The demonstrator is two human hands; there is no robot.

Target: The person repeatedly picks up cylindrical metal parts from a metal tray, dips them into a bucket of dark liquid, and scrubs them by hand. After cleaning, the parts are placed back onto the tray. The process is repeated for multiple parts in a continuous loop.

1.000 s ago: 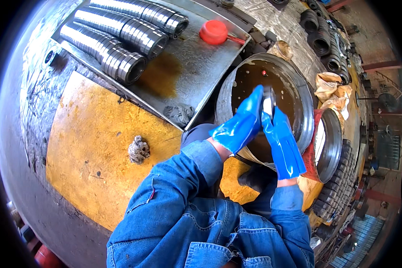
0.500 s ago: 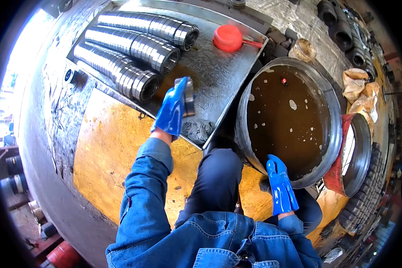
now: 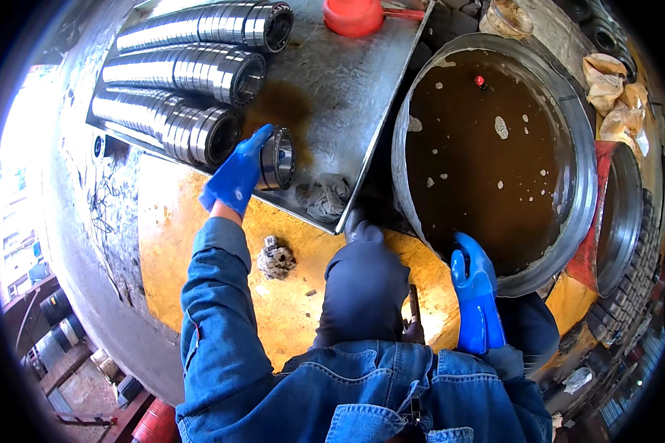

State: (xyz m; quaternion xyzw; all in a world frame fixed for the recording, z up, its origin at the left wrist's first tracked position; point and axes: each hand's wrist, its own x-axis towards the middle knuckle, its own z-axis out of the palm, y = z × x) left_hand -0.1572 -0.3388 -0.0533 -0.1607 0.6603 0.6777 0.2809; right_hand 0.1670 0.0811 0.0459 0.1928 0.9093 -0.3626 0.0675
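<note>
My left hand (image 3: 238,173), in a blue rubber glove, grips a shiny steel bearing ring (image 3: 277,159). A blue fingertip shows through its bore. The ring is at the near edge of the metal tray (image 3: 340,88), beside the end of the nearest row of stacked rings (image 3: 166,122). A grey rag (image 3: 325,198) lies in the tray's near corner. My right hand (image 3: 477,292), also gloved in blue, is curled over the near rim of a large metal drum (image 3: 585,184). Brown liquid (image 3: 480,177) with pale foam patches fills the drum.
A red dipper (image 3: 353,16) sits at the far side of the tray. A red-sided drum (image 3: 604,214) stands right of the liquid, near a tyre (image 3: 628,295). Crumpled brown paper (image 3: 606,85) lies beyond. A dirty cloth wad (image 3: 275,258) is on the yellow floor board (image 3: 170,244).
My left hand has moved left and lowered the bearing ring toward the tray's near edge, turning its bore into view. My right hand stays at the drum rim. The view has shifted.
</note>
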